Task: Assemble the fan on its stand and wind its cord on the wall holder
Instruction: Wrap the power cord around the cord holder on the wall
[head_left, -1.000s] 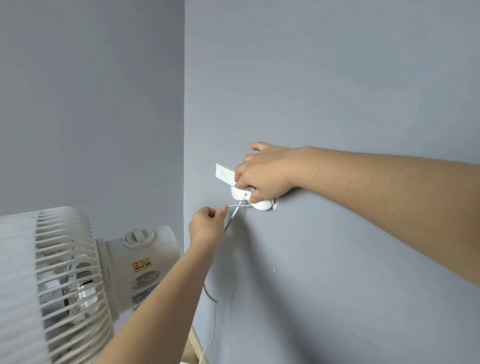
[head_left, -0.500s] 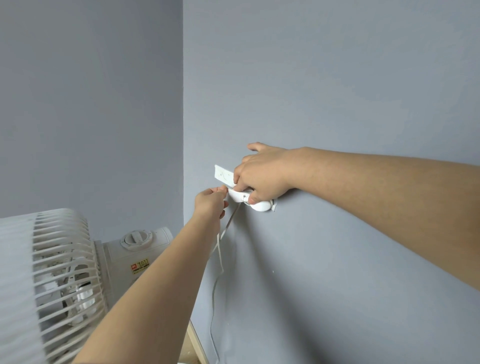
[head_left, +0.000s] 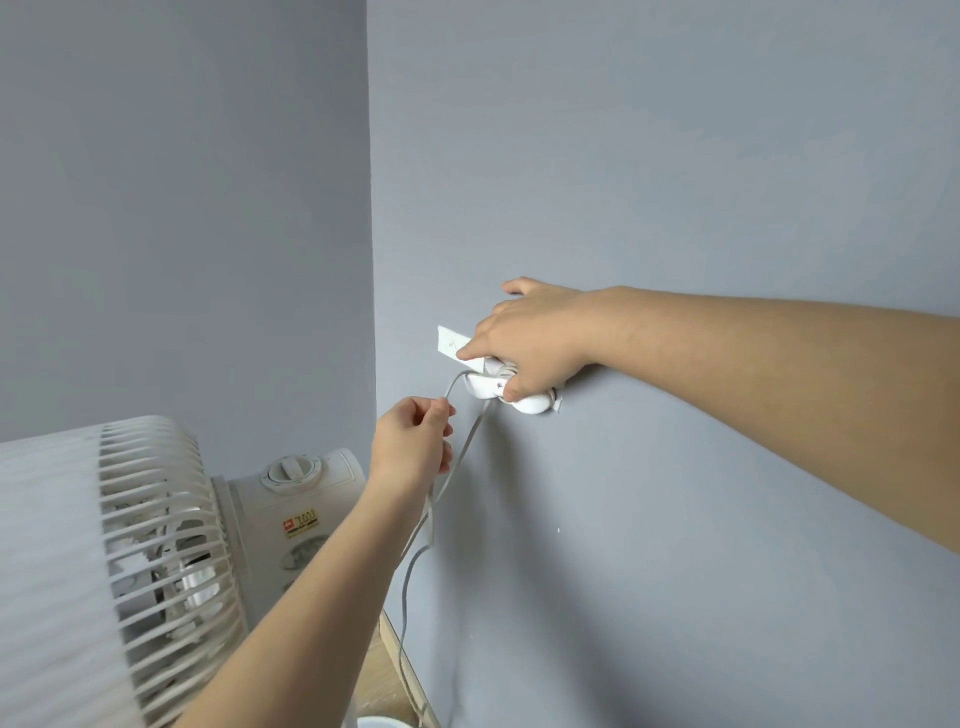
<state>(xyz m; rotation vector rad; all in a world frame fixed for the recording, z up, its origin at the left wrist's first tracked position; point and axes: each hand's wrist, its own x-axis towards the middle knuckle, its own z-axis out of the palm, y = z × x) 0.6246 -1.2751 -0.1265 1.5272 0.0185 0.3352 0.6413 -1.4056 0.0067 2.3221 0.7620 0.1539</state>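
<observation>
A white fan (head_left: 171, 561) with a ribbed grille and a top dial fills the lower left. Its white cord (head_left: 415, 551) runs up along the grey wall to a small white wall holder (head_left: 485, 387). My right hand (head_left: 530, 343) rests flat on the wall over the holder, fingers pressing the holder and the wound cord. My left hand (head_left: 415, 441) is just below and left of the holder, pinching a loop of the cord that arcs up to the holder. A white label (head_left: 452, 343) sticks out from under my right hand.
Two grey walls meet in a corner (head_left: 371, 208) above the fan. A wooden strip (head_left: 400, 654) runs along the wall's foot. A white rounded object (head_left: 382, 722) shows at the bottom edge.
My left hand has dropped from the holder and moved down and left, pulling a loop of cord with it. My right hand stays on the holder.
</observation>
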